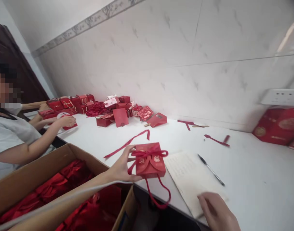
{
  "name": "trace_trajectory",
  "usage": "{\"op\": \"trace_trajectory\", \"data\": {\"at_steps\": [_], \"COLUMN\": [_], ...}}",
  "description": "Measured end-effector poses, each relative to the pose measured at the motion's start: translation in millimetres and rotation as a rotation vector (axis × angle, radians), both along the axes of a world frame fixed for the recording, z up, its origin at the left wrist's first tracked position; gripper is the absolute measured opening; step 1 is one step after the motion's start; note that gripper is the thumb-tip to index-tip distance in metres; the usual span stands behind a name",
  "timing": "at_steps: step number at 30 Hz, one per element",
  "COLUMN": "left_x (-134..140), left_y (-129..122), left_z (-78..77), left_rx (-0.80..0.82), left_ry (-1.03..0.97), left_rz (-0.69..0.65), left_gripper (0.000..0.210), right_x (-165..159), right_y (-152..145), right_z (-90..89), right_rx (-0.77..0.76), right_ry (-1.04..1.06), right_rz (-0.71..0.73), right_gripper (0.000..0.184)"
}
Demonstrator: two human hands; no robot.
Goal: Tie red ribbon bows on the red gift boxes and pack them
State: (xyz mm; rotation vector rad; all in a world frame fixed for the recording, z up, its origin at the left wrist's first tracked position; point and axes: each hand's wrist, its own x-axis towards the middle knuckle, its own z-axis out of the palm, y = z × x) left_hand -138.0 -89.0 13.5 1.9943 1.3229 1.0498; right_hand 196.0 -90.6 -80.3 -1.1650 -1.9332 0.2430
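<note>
A small red gift box with a dark pink ribbon bow and gold print is gripped at its left side by my left hand, fingers behind and thumb near the lower edge. It is held over the table's front edge, its pink cord handle dangling below. My right hand, slightly blurred, is at the lower corner of an open notebook with handwriting. Its fingers are loosely curled, with a gap beside the thumb, and nothing shows in them. Whether it touches the paper I cannot tell.
A cardboard carton of red boxes stands below my left arm. On the white table lie a pen, a loose ribbon and a pile of red boxes. A co-worker handles a red box at left.
</note>
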Motion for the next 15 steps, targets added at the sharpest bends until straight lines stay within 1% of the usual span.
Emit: {"op": "trace_trajectory", "data": {"at_steps": [2,3,5,6,8,9,11,12,13,14,15], "left_x": [23.8,30.6,33.5,30.1,17.0,9.6,0.3,0.5,4.7,12.4,22.8], "left_y": [-8.0,-9.5,-9.1,-7.8,-4.0,-1.8,3.4,6.1,8.8,11.1,13.1], "left_z": [-7.7,-9.9,-8.9,-5.4,6.6,14.3,30.8,38.2,44.4,48.7,51.1], "left_rx": [-0.143,-0.218,-0.325,-0.345,-0.338,-0.332,-0.293,-0.246,-0.18,-0.105,-0.028], "left_ry": [0.056,0.078,0.135,0.183,0.319,0.387,0.459,0.461,0.444,0.424,0.415], "left_rz": [-0.125,-0.173,-0.216,-0.217,-0.2,-0.195,-0.122,-0.064,-0.003,0.038,0.049], "left_gripper": [0.088,0.089,0.092,0.093,0.088,0.079,0.053,0.041,0.034,0.031,0.029], "right_x": [0.3,0.5,1.1,1.4,2.0,1.6,-2.4,-6.8,-13.0,-20.8,-30.0], "right_y": [-0.3,-0.9,-2.4,-2.8,-1.1,1.4,10.5,16.9,24.2,31.8,39.3], "right_z": [7.3,12.0,23.3,29.6,42.6,48.9,60.0,64.6,68.4,71.6,74.3], "right_rx": [-0.034,-0.062,-0.113,-0.137,-0.191,-0.222,-0.288,-0.32,-0.359,-0.402,-0.461], "right_ry": [0.073,0.092,0.125,0.144,0.183,0.198,0.216,0.223,0.233,0.255,0.286], "right_rz": [-0.009,-0.004,0.016,0.023,0.04,0.053,0.087,0.104,0.124,0.145,0.179], "right_gripper": [0.031,0.032,0.033,0.033,0.034,0.033,0.034,0.034,0.035,0.036,0.037]}}
